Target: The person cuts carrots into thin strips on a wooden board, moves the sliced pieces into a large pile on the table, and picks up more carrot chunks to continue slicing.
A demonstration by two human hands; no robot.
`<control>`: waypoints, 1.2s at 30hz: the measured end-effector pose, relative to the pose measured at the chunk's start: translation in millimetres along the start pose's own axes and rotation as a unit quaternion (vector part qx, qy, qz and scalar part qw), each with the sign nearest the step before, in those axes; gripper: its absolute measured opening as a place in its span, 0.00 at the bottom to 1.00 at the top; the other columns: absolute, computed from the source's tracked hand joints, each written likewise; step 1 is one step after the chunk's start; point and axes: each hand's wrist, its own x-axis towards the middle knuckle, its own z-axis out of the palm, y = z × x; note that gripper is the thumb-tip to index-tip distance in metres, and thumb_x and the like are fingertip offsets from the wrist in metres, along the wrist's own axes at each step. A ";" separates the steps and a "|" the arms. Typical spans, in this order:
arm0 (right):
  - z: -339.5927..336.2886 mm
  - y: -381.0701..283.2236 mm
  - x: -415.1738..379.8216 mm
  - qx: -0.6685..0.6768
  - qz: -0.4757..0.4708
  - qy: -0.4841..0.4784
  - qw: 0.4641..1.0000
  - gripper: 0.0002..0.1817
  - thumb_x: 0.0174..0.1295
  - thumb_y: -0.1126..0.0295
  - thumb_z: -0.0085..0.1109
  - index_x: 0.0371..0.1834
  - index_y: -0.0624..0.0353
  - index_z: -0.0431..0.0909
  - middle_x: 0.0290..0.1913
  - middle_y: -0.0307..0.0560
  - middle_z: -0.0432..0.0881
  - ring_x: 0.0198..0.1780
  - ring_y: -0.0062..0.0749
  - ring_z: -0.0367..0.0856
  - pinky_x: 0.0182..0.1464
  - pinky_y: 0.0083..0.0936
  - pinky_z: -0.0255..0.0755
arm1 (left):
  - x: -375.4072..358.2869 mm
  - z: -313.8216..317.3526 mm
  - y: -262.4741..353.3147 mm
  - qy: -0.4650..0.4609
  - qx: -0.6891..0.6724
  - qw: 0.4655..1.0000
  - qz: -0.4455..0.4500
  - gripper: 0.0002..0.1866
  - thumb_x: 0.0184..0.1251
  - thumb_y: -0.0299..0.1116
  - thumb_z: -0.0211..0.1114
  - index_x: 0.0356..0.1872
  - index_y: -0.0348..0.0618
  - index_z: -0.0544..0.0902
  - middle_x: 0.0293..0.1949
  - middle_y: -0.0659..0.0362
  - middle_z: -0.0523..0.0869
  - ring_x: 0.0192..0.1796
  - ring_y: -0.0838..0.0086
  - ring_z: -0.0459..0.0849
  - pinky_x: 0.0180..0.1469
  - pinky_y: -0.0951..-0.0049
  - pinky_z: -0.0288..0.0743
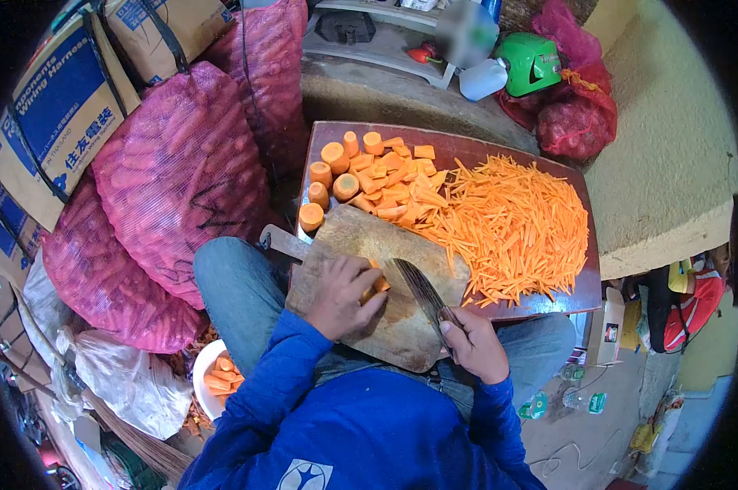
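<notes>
A worn wooden cutting board (402, 335) lies across my lap and against the table's near edge. My left hand (344, 298) rests on it, fingers curled over a small carrot piece (381, 283) that they partly hide. In my right hand (477, 345) is a kitchen knife (418, 287), gripped by its handle, its dark, wet-looking blade slanting over the board to the right of the carrot piece. Beyond the board, cut carrot chunks (393, 175) and several thick stubs sit on the left of the table. A big heap of carrot sticks (516, 229) covers the right side.
The dark red table (459, 140) stands before me. Pink mesh sacks (185, 171) of carrots and cardboard boxes (63, 106) crowd the left. A white bowl (204, 367) with carrots sits low beside my left leg. Plastic bottles (585, 400) lie on the floor at right.
</notes>
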 end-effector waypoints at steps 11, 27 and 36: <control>2.1 -8.0 -1.6 -0.048 0.007 0.006 0.999 0.12 0.79 0.67 0.59 0.52 0.67 0.82 0.28 0.52 0.83 0.30 0.38 0.84 0.38 0.36 0.77 | -1.9 4.0 -3.3 -0.021 0.047 0.999 0.012 0.19 0.62 0.36 0.80 0.52 0.45 0.87 0.55 0.52 0.82 0.57 0.55 0.80 0.57 0.52 0.68; 8.9 -23.1 8.0 -0.160 -0.032 0.013 0.986 0.11 0.80 0.67 0.55 0.51 0.66 0.79 0.31 0.59 0.82 0.34 0.53 0.83 0.43 0.44 0.76 | 0.8 10.9 -8.6 -0.014 0.035 0.999 0.008 0.18 0.62 0.38 0.79 0.49 0.43 0.85 0.54 0.49 0.80 0.55 0.52 0.78 0.57 0.49 0.67; 6.4 -17.6 9.9 -0.113 0.033 -0.034 0.992 0.13 0.81 0.67 0.52 0.57 0.65 0.80 0.33 0.51 0.81 0.33 0.40 0.78 0.41 0.38 0.74 | -0.8 14.6 -10.6 -0.011 0.039 0.999 0.012 0.19 0.59 0.36 0.78 0.48 0.44 0.82 0.51 0.49 0.78 0.54 0.52 0.77 0.55 0.49 0.68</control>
